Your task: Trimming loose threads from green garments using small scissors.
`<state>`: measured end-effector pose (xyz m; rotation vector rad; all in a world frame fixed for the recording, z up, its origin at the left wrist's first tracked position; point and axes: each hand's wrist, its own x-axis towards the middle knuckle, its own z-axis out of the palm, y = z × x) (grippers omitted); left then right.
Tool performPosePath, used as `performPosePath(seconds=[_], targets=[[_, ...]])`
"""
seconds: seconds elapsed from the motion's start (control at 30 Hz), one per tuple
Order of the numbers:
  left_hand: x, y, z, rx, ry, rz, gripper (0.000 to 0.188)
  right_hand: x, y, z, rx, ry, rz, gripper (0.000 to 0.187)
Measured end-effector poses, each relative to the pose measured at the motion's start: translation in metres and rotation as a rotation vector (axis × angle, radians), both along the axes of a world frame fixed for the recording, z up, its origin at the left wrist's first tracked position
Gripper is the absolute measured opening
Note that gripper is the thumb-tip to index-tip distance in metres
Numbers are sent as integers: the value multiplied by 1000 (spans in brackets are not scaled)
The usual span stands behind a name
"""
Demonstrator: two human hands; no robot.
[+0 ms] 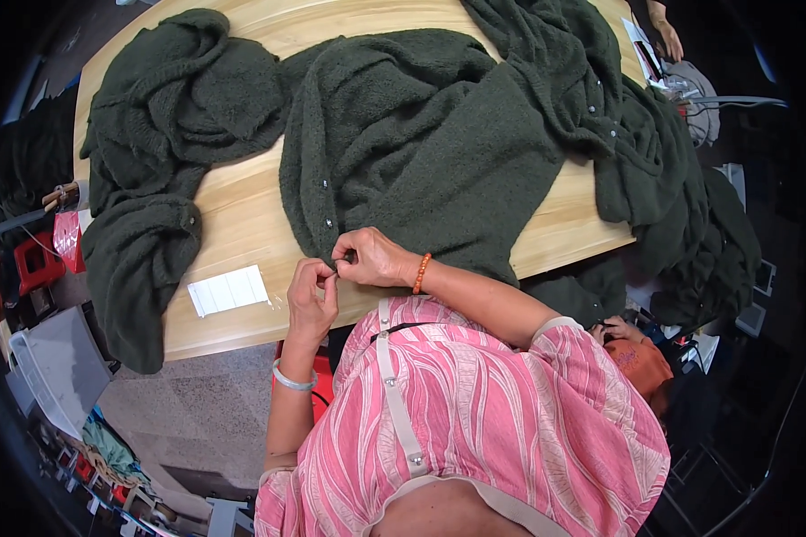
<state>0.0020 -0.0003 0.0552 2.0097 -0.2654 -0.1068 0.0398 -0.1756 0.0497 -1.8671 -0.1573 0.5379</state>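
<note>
A dark green, fuzzy knit cardigan point(457, 161) is spread in folds across the table in front of me. Small shiny buttons dot its left-hand edge. At its lower corner, near the table's front edge, my left hand point(312, 300) and my right hand point(372, 258) meet with their fingertips pinched together. Both hold the cardigan's edge there; whether something small is also between the fingers is hidden. A pale bangle circles my left wrist and an orange bead bracelet my right. Just left of my left hand lies a white ruled paper point(228, 292).
More dark green garments lie heaped on the wooden table point(242, 215), at the left point(170, 116) and the right point(649, 152), hanging over its edges. Another person's hand point(667, 38) shows at the far right. A grey plastic bin point(63, 367) stands at the lower left.
</note>
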Motion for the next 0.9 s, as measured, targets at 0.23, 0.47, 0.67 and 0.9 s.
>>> performPosePath(seconds=[0.23, 0.47, 0.67, 0.9], targets=[[-6, 14, -22, -1131, 955, 260, 5, 19, -8, -2, 176, 251, 119, 23], [-10, 17, -22, -1372, 1063, 260, 14, 24, -13, 4, -23, 50, 243, 23], [-14, 54, -36, -1218, 987, 323, 11, 35, -53, -3, -297, -105, 360, 24], [2, 32, -24, -188, 451, 315, 23, 48, -53, -5, -208, -34, 297, 25]])
